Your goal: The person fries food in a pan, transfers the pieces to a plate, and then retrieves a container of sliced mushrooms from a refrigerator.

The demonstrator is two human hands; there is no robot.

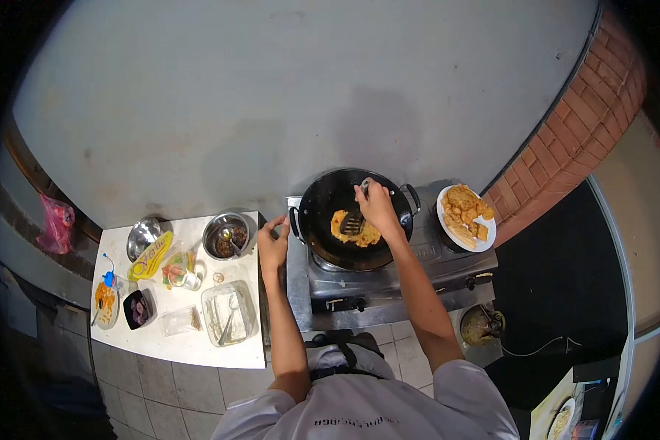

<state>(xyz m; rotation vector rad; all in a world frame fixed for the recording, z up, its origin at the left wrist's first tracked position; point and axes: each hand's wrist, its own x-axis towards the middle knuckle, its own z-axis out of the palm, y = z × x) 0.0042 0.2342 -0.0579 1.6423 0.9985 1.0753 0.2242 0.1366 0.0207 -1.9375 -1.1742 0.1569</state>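
Observation:
My right hand is closed round the handle of a slotted spatula, reaching over a black wok. The spatula's head rests over a golden-brown fried piece in the middle of the wok, covering part of it. At the wok's left side, my left hand has its fingers bent and a little apart, fingertips close to the left loop handle. Nothing shows in that hand. The wok sits on a metal gas stove.
A white plate of fried pieces stands right of the wok. On the white table at left are a steel bowl with a spoon, a glass container and a yellow packet. A wall rises behind the stove.

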